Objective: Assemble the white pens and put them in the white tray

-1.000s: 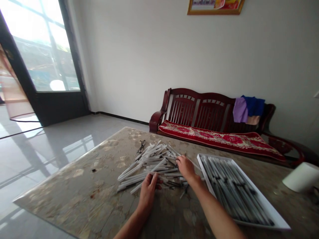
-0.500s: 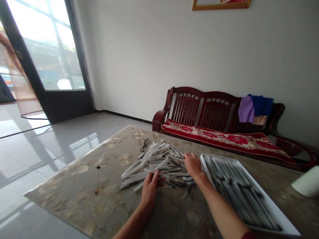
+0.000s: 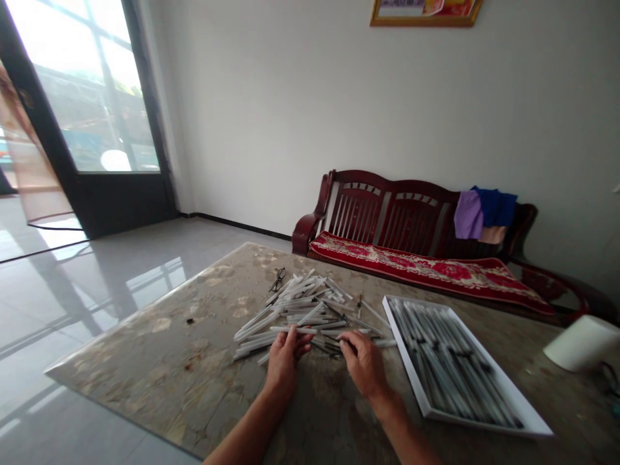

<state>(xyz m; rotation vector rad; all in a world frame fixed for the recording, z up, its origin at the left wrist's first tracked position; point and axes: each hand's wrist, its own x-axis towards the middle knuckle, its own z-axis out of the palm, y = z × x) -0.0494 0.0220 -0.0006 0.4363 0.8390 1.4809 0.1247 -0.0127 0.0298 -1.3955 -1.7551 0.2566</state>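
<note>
Head view: left hand (image 3: 285, 365) and right hand (image 3: 364, 365) curl over white tubes (image 3: 295, 310), any pinch hidden.

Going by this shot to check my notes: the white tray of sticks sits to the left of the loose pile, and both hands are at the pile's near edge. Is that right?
Not quite. The head view shows the white tray to the right of the loose pile, not the left. The rest stands: the left hand and right hand are at the pile's near edge.

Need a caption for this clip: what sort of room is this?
Probably a home living room: a wooden bench with a red patterned cushion, a framed picture, and clothes draped over the backrest.
</note>
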